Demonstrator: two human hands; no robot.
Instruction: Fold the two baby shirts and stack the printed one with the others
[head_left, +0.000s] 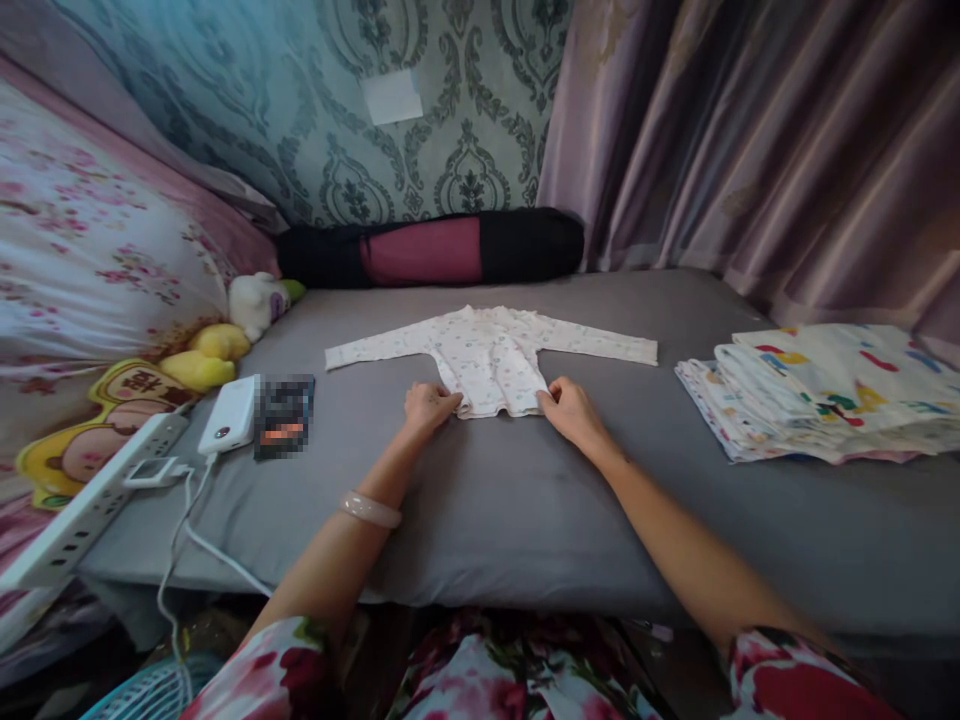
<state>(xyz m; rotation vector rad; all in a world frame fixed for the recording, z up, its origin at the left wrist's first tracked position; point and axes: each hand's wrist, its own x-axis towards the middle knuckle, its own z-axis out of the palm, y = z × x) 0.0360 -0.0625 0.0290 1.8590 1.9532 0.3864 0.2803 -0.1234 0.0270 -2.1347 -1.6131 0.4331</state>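
A small white baby shirt (491, 355) with a fine print lies flat on the grey mattress (525, 500), both sleeves spread out sideways. My left hand (427, 408) pinches the shirt's bottom left corner, fingers closed on the hem. On the bottom right corner my right hand (571, 408) grips the hem the same way. A pale bangle sits on my left wrist.
A stack of folded printed cloths (817, 395) lies at the right. At the left are a white power bank (229, 415), a dark box (283, 415), a power strip (82, 510) with cables, and plush toys (225, 330). A dark bolster (431, 248) lies against the wall.
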